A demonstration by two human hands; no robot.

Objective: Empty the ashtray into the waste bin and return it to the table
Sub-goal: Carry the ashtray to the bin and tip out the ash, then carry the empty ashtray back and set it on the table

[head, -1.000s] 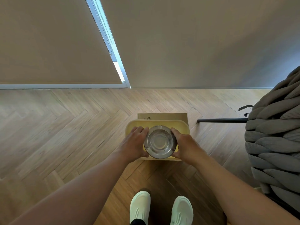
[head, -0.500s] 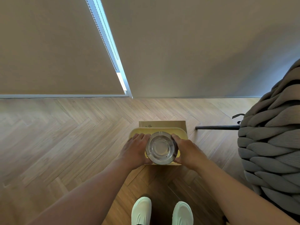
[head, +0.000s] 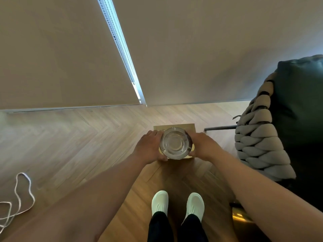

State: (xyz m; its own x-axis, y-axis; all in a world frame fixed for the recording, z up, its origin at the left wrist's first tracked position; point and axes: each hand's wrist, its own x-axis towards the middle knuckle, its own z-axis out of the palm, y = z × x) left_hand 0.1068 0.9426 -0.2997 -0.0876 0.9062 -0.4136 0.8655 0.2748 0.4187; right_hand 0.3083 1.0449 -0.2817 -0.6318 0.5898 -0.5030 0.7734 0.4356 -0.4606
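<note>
A round metal ashtray [head: 175, 143] with notches in its rim faces up, and its bowl looks empty and shiny. My left hand [head: 150, 147] grips its left side and my right hand [head: 203, 145] grips its right side. I hold it in the air directly over a yellow-brown waste bin [head: 190, 127] that stands on the floor. The ashtray and my hands hide most of the bin; only its far edge and a strip on the right show.
The wooden herringbone floor [head: 87, 137] runs to a wall of closed blinds [head: 192, 49]. A chunky knitted grey seat [head: 258, 142] with a dark metal leg [head: 220, 128] stands on the right. A white cord [head: 19, 198] lies at left. My white shoes [head: 176, 203] are below.
The ashtray has risen toward the camera and covers more of the bin. The view has tilted, so the cord and more of the seat have come into sight.
</note>
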